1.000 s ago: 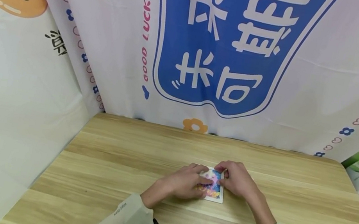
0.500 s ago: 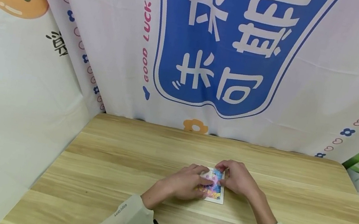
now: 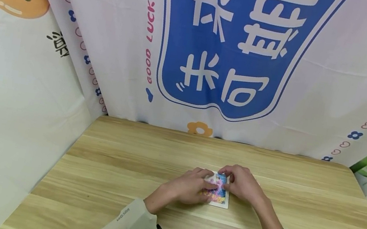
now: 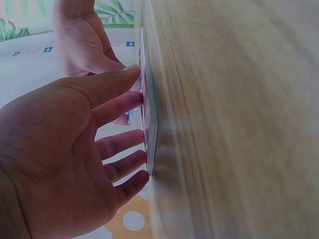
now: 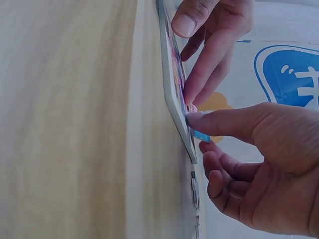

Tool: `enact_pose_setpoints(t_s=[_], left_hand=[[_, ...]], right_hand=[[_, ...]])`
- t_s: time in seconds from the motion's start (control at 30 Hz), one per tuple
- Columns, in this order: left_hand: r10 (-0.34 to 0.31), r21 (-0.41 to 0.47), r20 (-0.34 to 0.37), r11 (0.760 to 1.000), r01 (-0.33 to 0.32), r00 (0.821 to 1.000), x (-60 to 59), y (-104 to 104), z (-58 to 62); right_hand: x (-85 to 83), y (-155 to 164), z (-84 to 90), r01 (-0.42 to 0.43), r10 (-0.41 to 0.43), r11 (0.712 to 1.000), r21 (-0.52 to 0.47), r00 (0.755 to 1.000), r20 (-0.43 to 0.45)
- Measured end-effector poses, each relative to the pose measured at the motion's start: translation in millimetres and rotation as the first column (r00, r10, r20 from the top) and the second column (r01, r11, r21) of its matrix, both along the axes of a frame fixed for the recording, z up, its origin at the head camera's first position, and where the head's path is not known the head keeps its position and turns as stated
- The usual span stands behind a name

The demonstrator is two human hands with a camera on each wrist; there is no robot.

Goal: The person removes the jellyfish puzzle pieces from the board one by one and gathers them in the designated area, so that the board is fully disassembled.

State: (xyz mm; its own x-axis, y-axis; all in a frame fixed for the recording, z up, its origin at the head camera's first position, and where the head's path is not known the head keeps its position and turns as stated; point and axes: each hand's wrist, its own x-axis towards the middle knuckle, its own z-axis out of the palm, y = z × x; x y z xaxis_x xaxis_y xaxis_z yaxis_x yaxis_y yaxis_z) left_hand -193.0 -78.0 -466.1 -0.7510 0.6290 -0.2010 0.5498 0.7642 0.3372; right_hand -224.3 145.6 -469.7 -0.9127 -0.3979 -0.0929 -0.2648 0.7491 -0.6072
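Observation:
A small, flat picture puzzle (image 3: 221, 202) with a white border and a colourful print lies on the table. My left hand (image 3: 189, 186) rests its spread fingertips on the puzzle's left part. In the left wrist view those fingers (image 4: 122, 142) look nearly straight against its face. At the upper right edge, my right hand (image 3: 243, 185) pinches a thin blue puzzle piece (image 5: 202, 135) between thumb and fingers. The right wrist view shows this piece tilted up from the puzzle's face. Part of the print is hidden under both hands.
In the right wrist view, thin flat pieces (image 5: 195, 190) lie on the table just beyond the puzzle; the head view mostly hides them behind the right hand. The wooden table (image 3: 117, 160) meets a printed cloth (image 3: 123, 60) at its back edge.
My right hand's fingers shift very slightly at the puzzle's upper right corner. The left hand and the puzzle hold nearly the same place.

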Motion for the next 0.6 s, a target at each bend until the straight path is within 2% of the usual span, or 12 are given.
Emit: enact_pose_setpoints(t_s=[0.37, 0.6], left_hand=[[0.0, -0.006, 0.0, 1.0, 0.0, 1.0, -0.6, 0.6, -1.6], [0.001, -0.006, 0.001, 1.0, -0.001, 1.0, -0.5, 0.2, -2.0]], right_hand=[[-1.8, 7.3, -2.1, -0.043, 0.038, 0.997, -0.069, 0.997, -0.072], [-2.7, 8.6, -3.8, -0.048, 0.043, 0.994, -0.099, 0.998, -0.056]])
